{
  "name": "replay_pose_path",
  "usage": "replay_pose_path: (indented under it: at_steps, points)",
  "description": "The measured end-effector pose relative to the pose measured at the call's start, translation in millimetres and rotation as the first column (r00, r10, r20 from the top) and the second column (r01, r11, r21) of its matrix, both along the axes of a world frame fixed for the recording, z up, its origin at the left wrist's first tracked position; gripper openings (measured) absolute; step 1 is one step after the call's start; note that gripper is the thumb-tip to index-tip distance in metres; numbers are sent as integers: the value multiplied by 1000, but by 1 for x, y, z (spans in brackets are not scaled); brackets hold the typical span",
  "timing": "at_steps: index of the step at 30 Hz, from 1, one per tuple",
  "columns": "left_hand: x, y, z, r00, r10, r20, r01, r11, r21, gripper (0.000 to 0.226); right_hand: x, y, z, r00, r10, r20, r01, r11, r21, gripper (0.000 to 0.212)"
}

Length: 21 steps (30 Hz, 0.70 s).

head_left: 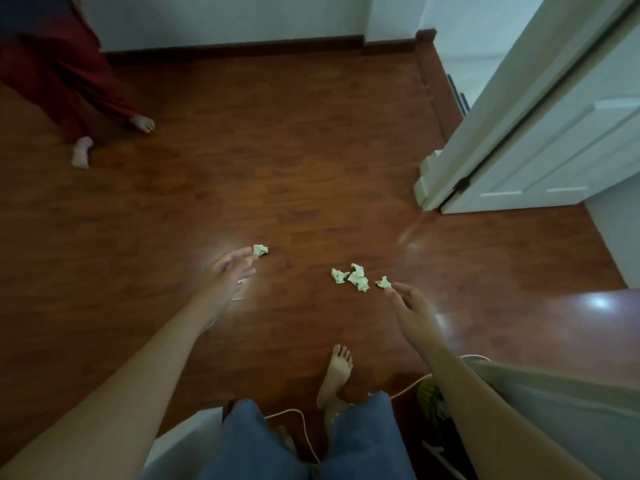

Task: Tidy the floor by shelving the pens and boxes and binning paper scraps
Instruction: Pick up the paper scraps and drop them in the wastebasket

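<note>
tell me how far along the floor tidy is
No pens or boxes show on the floor here, so that part may be done. Nothing is held yet: the left hand reaches open toward a lone scrap, the right hand toward a second scrap beside the cluster. Left: every scrap lies unbinned, no bin in view.

We see a glossy reddish wood floor (294, 150); on it lie crumpled pale paper scraps (355, 277), matt, near a smooth white-painted door (554, 150).
</note>
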State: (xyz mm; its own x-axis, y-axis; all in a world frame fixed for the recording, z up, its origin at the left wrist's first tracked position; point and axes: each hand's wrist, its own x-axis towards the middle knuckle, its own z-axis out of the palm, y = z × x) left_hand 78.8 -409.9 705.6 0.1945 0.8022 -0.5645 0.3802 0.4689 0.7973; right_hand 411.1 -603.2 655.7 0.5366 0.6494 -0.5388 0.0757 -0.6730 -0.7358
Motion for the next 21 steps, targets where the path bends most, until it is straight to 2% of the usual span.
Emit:
replay_pose_path:
  at_steps: [4,7,13,16,21]
  points:
    - [22,66,-62,1000,7,-27,-8,1000,-10,38,22,60,-72,1000,29,-13,-29,1000,-5,38]
    - [33,113,-133,999,0,-55,0,1000,-6,33,35,98,-148,999,34,-12,-34,999,-14,41]
    - [31,191,-336,990,-10,-142,11,1000,10,26,44,161,-344,999,52,-9,-52,999,4,33]
    - [19,225,-452,974,-33,-223,33,999,-6,18,41,183,-453,990,139,19,-138,990,-28,40]
    - [30,254,-593,933,-13,-359,14,1000,1,39,38,211,-595,928,350,126,-339,935,-99,47]
